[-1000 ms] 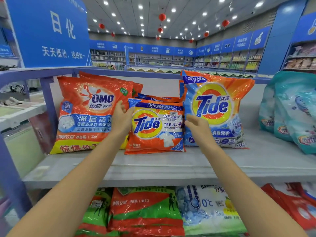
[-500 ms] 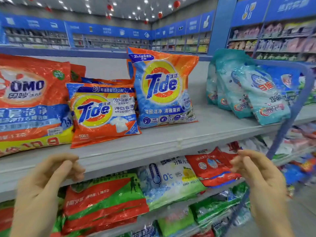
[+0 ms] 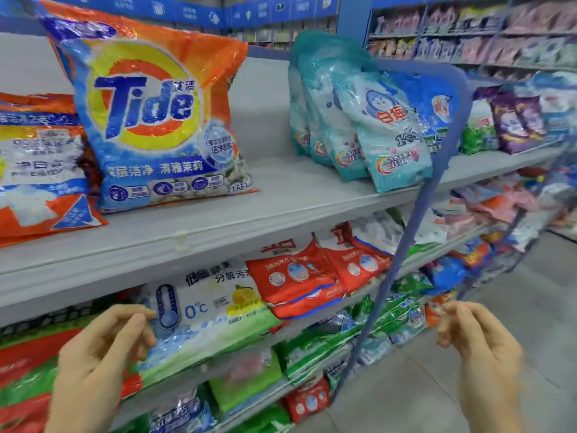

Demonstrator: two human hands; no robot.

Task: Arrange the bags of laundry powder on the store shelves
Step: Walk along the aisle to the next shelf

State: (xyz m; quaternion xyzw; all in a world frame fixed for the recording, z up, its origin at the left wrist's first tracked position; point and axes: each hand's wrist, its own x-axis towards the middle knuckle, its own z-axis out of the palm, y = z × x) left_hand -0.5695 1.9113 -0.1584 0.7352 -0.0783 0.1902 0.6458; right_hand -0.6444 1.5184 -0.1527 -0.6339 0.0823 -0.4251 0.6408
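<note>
Left hand and right hand well apart, fingers loosely curled, holding nothing, low before the lower shelves. Above: big Tide bag upright on grey shelf; teal bags lean rightward.

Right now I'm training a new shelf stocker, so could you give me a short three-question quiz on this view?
1. True or false: the left hand and the right hand each hold a bag.
2. Which bag lies just right of the white 0°C bag? A) a red bag B) a purple bag C) a yellow bag
3. Fill in: the large Tide bag stands to the ___ of the teal bags.

Key: 1 false, as both hands have loosely curled fingers and hold nothing; 2 A; 3 left.
</note>
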